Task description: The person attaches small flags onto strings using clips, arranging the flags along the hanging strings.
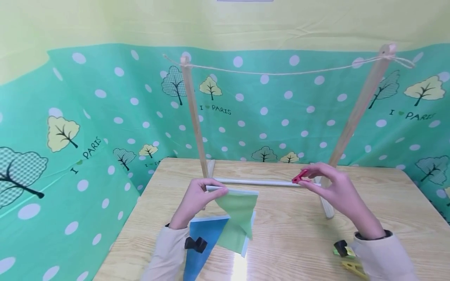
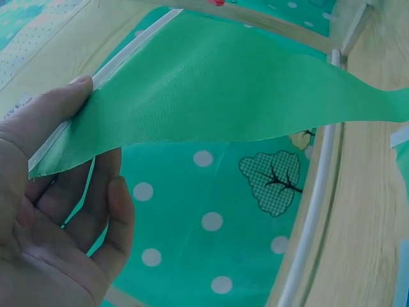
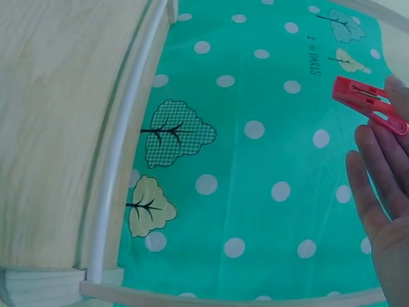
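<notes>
In the head view my left hand [image 1: 195,199] pinches a green pennant flag [image 1: 242,201] by one end of its white top edging. The cloth hangs down from the thumb and fingers, and the left wrist view shows the flag [image 2: 211,83] narrowing away from the hand. My right hand [image 1: 335,187] holds a red clothespin [image 1: 299,176] between thumb and fingertips, its gripping end pointing left. On the table below the left hand lie a blue pennant flag [image 1: 205,234] and a second green pennant [image 1: 233,238], partly covered by the hanging one.
A string [image 1: 267,73] spans a left wooden post [image 1: 193,113] and a right wooden post [image 1: 362,101]. Near the tabletop a white rod [image 1: 260,182] joins them. A yellow clothespin [image 1: 352,268] lies beside the right sleeve. Behind stands a green dotted cloth [image 1: 281,113].
</notes>
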{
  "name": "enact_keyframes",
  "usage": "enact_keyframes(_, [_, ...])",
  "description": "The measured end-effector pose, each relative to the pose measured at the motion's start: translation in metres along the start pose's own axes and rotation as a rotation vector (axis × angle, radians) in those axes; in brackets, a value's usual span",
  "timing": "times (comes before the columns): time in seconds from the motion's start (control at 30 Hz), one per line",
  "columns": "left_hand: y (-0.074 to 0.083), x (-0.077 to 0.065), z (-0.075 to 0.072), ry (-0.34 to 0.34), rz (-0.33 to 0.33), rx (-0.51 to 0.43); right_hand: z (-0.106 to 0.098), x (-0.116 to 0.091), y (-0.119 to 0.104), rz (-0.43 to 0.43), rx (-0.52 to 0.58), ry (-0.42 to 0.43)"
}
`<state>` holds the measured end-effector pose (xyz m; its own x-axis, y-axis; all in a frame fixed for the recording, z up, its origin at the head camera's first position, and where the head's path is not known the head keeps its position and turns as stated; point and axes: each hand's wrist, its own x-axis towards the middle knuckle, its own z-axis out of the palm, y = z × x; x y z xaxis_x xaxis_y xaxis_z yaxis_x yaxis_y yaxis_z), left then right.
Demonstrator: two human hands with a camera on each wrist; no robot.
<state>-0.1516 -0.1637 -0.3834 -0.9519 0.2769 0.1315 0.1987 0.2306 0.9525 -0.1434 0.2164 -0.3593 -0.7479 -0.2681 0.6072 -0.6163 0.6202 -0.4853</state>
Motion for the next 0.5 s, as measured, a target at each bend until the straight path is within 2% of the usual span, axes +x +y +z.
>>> enact_keyframes(0.3, [0.005,0.014,0.005,-0.004,0.03,0.011,-0.005,0.02,-0.004,-0.05,0.032,-0.002])
enact_keyframes(0.5, [0.011,0.021,0.005,-0.004,0.051,0.019,-0.006,0.029,-0.01,-0.046,0.023,-0.007])
